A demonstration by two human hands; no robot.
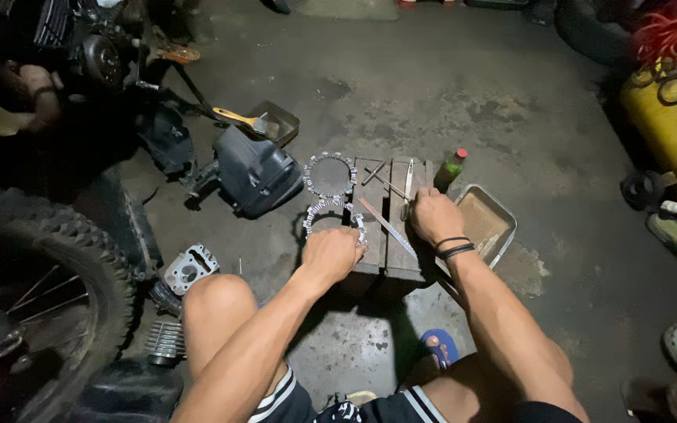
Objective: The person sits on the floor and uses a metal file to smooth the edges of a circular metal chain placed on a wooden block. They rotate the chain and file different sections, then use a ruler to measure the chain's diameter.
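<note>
Knobby tyre (pixel 33 258) at far left, cylinder part (pixel 190 269) on floor beside it. Left hand (pixel 331 254) closed over lower toothed ring (pixel 319 213), pressed against wooden block (pixel 385 258). Second toothed ring (pixel 329 174) flat just beyond. Right hand (pixel 432 217) fisted around metal tool (pixel 407 184) atop block; hands apart. Metal tray (pixel 503 215) and green bottle (pixel 450 168) at right.

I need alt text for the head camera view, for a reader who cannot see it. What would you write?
Seen from above, a seated person's left hand holds a toothed metal ring against a small wooden block, while the right hand grips a tool on it. A second ring, a flat file, a metal tray and a motorcycle tyre surround them on a concrete floor.
</note>
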